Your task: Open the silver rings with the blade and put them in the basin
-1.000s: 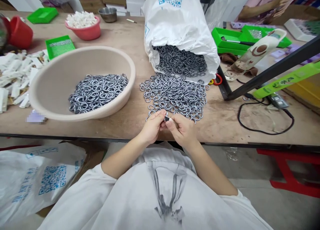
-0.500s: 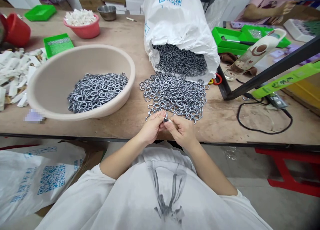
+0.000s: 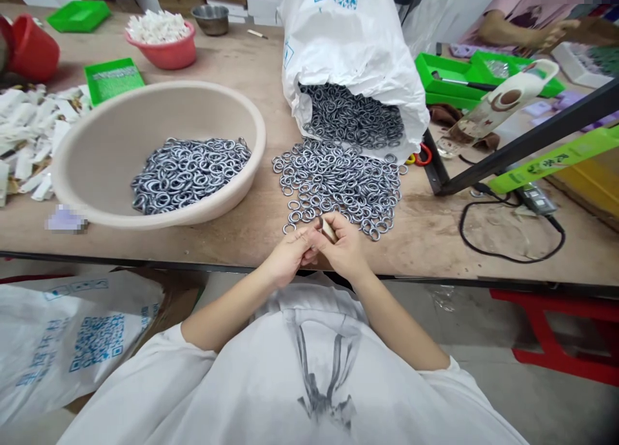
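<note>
My two hands meet at the table's front edge, just below a loose heap of grey metallic-looking rings. Held in my right hand is a small cream-coloured stick with a dark end; its exact kind is unclear. The fingers of my left hand are closed and pressed against the right-hand fingers; whatever they grip is hidden. To the left, a large beige basin holds many similar rings. Behind the heap, more rings spill from the mouth of a white sack.
White pieces lie at far left near a green tray. Behind the basin stands a red bowl. On the right are a black metal frame, a cable and a clear bottle. A co-worker's arm shows at upper right.
The stick in my right hand has turned, showing its cream side more and its dark end less. My hands have shifted slightly and pressed closer together.
</note>
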